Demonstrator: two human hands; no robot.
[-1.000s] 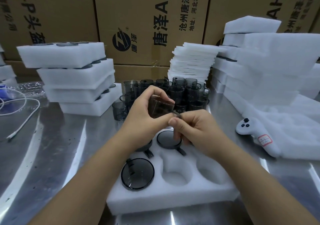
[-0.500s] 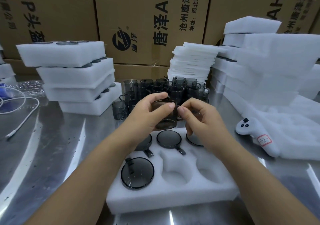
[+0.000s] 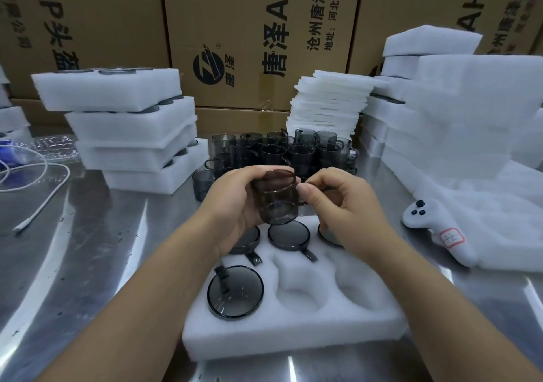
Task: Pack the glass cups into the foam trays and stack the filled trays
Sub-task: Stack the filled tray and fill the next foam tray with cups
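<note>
Curling round the cup (image 3: pixel 276 199), the left hand (image 3: pixel 235 205) is gripping its body. The right hand (image 3: pixel 346 205) is pinching thumb and forefinger at the cup's right edge. The cup is hanging above the tray's (image 3: pixel 293 331) back row, with its long axis nearly vertical.

Four cups (image 3: pixel 235 292) in tray (image 3: pixel 293 333); two empty pockets (image 3: pixel 299 292); one held cup (image 3: pixel 276 198).
</note>
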